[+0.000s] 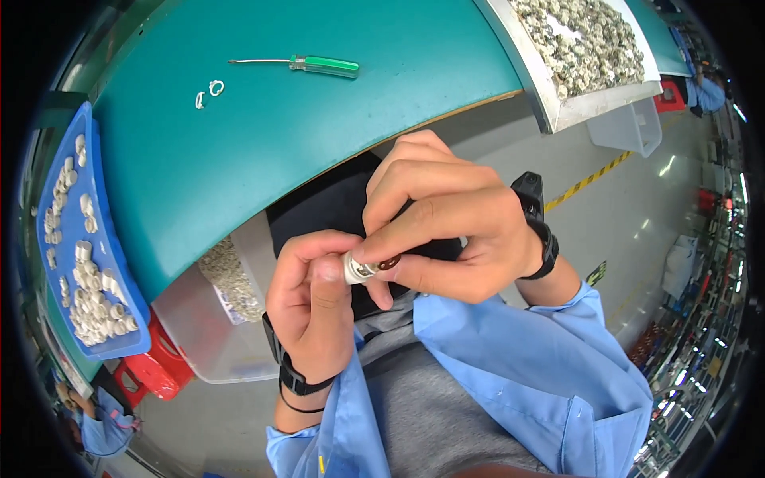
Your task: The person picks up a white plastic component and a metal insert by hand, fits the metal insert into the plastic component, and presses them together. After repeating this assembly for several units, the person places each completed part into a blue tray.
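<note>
Above my lap, my left hand [312, 303] pinches a small white cylindrical part [351, 271] between thumb and fingers, its open end facing right. My right hand [466, 227] is closed at that end, with thumb and fingertips around a small reddish-brown piece [389, 263]. The brown piece sits against or partly inside the white part's opening; which of the two I cannot tell. On the green table [263, 135] beyond my hands lies a screwdriver [327, 66] with a green handle. Left of it are two white rings [216, 88].
A blue tray [116, 248] of white cylindrical parts stands at the left. At the far right, a metal-edged tray [610, 100] holds many small parts. Clear bins [231, 354] and a red stool [163, 370] are below the table. Another person [107, 426] is at the lower left.
</note>
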Available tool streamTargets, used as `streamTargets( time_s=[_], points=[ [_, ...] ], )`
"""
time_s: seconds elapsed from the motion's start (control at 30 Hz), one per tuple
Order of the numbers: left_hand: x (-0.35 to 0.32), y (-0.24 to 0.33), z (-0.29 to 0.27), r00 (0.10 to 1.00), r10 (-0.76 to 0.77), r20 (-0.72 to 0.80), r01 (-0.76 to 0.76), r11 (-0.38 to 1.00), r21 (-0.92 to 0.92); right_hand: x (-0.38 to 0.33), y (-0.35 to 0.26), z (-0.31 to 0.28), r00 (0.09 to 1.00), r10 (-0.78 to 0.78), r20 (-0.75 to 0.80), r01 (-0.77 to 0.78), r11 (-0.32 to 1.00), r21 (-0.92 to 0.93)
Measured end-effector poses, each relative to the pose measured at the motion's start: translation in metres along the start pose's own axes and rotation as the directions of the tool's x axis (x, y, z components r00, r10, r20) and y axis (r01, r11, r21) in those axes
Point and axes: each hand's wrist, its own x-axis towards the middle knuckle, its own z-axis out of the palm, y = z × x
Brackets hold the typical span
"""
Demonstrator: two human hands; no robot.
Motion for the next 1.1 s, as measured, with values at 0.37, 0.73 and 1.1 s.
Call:
streamTargets(
  time_s=[0.37,0.73,1.1],
  points=[
    [0.001,-0.004,0.02,0.987,0.076,-0.14,-0.072,0.997,0.036,-0.012,-0.002,0.011,0.985,-0.139,-0.102,0.101,0.943,-0.316],
    [0.0,-0.011,0.027,0.936,0.065,-0.347,-0.06,0.998,0.027,-0.027,-0.015,0.033,0.967,-0.206,-0.148,0.068,0.774,-0.63],
    [-0.002,-0.03,0.018,0.867,0.499,-0.004,-0.45,0.784,0.427,-0.023,-0.012,0.028,0.972,-0.044,-0.231,-0.004,0.979,-0.202]
  ],
)
